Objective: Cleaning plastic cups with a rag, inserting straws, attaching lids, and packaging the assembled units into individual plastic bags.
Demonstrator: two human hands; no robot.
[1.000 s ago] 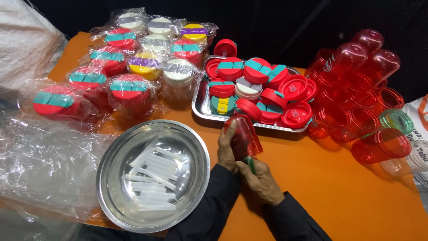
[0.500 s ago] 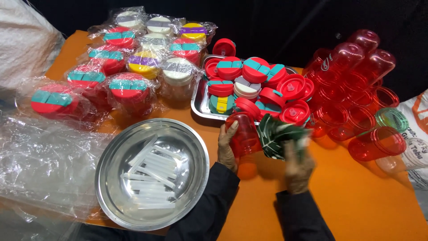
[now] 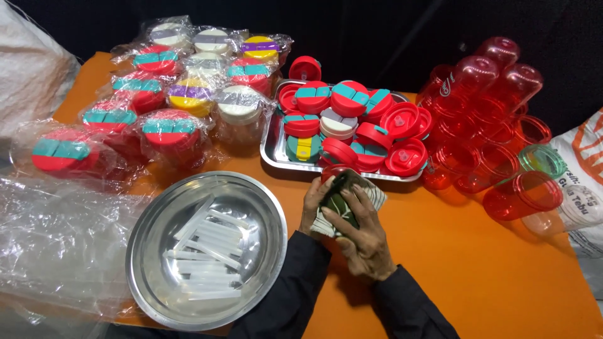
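On the orange table, just in front of the steel tray, my two hands meet around a red transparent cup (image 3: 333,171). My left hand (image 3: 311,204) grips the cup from the left side. My right hand (image 3: 365,243) lies over it and presses a green and white cloth (image 3: 375,197) against its side. The cloth and my fingers hide most of the cup; only its red far end shows.
A round steel bowl (image 3: 146,238) holding several white straws (image 3: 207,248) sits at the near left. The rectangular steel tray (image 3: 270,152) carries several red and teal lids (image 3: 348,119). Loose red cups (image 3: 490,125) pile up at the right. Plastic-wrapped lidded cups (image 3: 166,135) and empty plastic bags (image 3: 56,238) fill the left.
My right hand swung out to the right with the cloth, then came back and laid it over the cup. My left hand kept its hold on the cup.
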